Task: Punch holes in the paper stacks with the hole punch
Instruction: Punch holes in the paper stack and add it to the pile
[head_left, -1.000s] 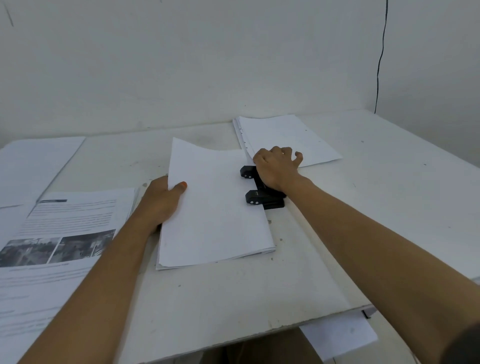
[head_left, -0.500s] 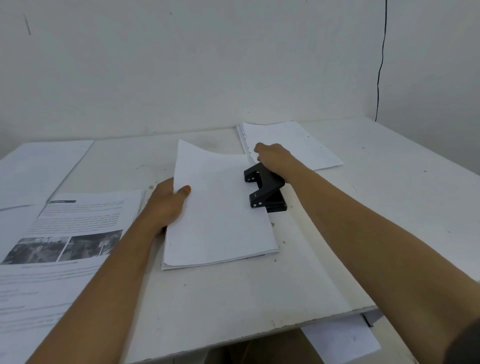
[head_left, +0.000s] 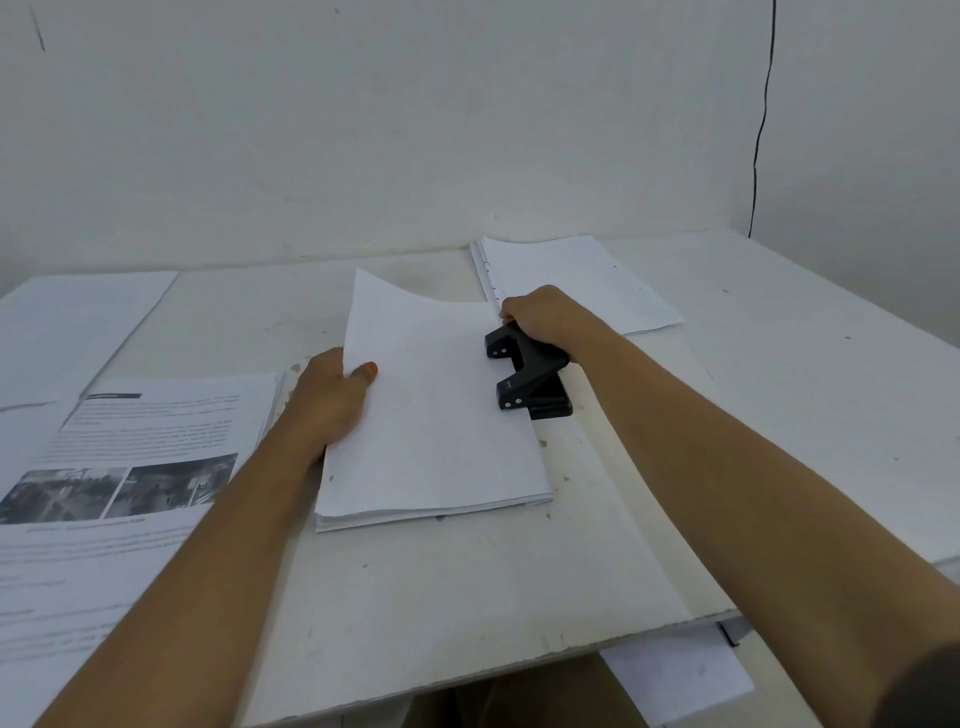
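Observation:
A stack of blank white paper (head_left: 436, 415) lies in the middle of the white table (head_left: 467, 597), its far left corner curling up. A black hole punch (head_left: 524, 379) sits on the stack's right edge, its handle raised. My right hand (head_left: 545, 317) grips the far end of the punch's handle. My left hand (head_left: 332, 405) holds the stack's left edge, thumb on top and fingers hidden under the sheets. A second white stack (head_left: 576, 283) with holes along its left edge lies behind the punch.
Printed pages with text and photos (head_left: 119, 467) lie at the left, with more white sheets (head_left: 78, 322) behind them. A loose sheet (head_left: 675, 675) sticks out under the table's front right edge. A wall rises right behind the table.
My right hand, which pressed the punch's handle down, has eased back and the handle has risen. The left hand keeps its hold on the stack.

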